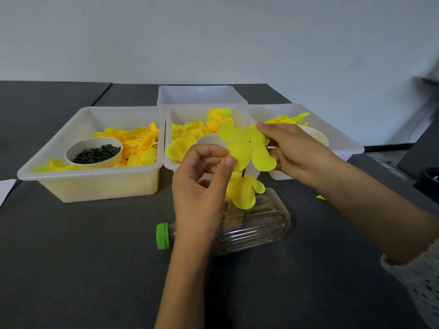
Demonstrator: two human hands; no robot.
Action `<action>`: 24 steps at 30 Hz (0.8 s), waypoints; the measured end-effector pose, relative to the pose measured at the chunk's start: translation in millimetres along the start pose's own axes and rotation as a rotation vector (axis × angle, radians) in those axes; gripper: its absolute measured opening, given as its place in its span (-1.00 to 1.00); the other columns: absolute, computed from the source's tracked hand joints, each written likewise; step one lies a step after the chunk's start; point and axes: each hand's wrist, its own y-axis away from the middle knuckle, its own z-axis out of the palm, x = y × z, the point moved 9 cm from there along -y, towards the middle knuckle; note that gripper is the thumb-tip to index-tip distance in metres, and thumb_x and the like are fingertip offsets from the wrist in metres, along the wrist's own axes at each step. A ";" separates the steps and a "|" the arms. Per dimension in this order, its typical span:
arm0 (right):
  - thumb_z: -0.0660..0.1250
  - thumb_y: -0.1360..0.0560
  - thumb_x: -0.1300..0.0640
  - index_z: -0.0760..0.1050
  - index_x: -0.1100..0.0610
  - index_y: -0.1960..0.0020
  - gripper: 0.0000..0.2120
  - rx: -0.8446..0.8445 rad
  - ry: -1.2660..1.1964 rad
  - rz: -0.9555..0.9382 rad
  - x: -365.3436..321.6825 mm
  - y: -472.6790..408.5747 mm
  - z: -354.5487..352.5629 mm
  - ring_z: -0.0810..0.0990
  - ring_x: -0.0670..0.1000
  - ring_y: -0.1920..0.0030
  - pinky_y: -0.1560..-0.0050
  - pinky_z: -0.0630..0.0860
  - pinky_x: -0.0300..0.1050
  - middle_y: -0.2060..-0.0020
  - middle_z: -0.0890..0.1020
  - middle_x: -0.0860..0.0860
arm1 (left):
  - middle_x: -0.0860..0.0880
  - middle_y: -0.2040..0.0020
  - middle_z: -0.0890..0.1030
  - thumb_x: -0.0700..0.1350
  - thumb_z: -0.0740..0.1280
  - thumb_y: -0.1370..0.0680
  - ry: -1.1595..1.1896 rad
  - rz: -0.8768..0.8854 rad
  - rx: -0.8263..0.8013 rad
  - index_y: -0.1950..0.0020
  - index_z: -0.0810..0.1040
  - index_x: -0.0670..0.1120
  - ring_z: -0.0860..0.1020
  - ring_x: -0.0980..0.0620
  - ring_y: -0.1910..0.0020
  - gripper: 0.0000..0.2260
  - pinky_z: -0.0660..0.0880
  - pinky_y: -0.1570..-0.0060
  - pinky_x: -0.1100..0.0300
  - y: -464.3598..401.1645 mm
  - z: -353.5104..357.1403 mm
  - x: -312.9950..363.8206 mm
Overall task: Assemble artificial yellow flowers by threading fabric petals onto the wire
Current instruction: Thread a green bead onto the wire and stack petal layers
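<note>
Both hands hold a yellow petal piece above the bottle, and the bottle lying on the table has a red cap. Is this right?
Not quite. The head view shows the cap is green, not red. The rest holds: the left hand and right hand hold the yellow petal piece above the clear bottle, which lies on its side on the table.

left hand (pixel 202 184), right hand (pixel 294 150) pinch petal piece (pixel 247 148) | wire (pixel 242 174) seemingly below
</note>
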 end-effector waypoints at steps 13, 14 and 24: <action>0.20 -0.63 0.05 0.53 0.06 0.34 -0.63 -0.021 0.010 0.021 12.9 2.5 -1.1 0.25 -0.03 0.47 0.49 0.19 -0.28 0.46 0.36 0.03 | 0.09 0.29 0.51 -0.22 0.35 -0.50 -0.124 0.014 -0.013 0.10 0.56 -0.04 0.46 0.13 0.28 -0.92 0.34 0.35 0.35 2.7 1.5 -4.2; 0.20 -0.63 0.05 0.52 0.06 0.33 -0.63 -0.026 0.011 0.017 12.9 2.5 -0.7 0.24 -0.04 0.49 0.49 0.19 -0.27 0.48 0.36 0.02 | 0.09 0.29 0.51 -0.21 0.35 -0.50 -0.127 0.014 -0.012 0.09 0.56 -0.03 0.46 0.13 0.28 -0.92 0.34 0.34 0.35 2.6 1.6 -4.6; 0.20 -0.63 0.03 0.55 0.09 0.28 -0.65 -0.002 0.131 -0.004 17.9 3.4 -0.7 0.26 -0.06 0.53 0.53 0.24 -0.28 0.51 0.39 0.02 | 0.12 0.30 0.51 -0.19 0.38 -0.55 -0.168 0.044 -0.063 0.03 0.58 0.04 0.47 0.10 0.30 -0.89 0.33 0.36 0.35 1.4 4.8 -1.6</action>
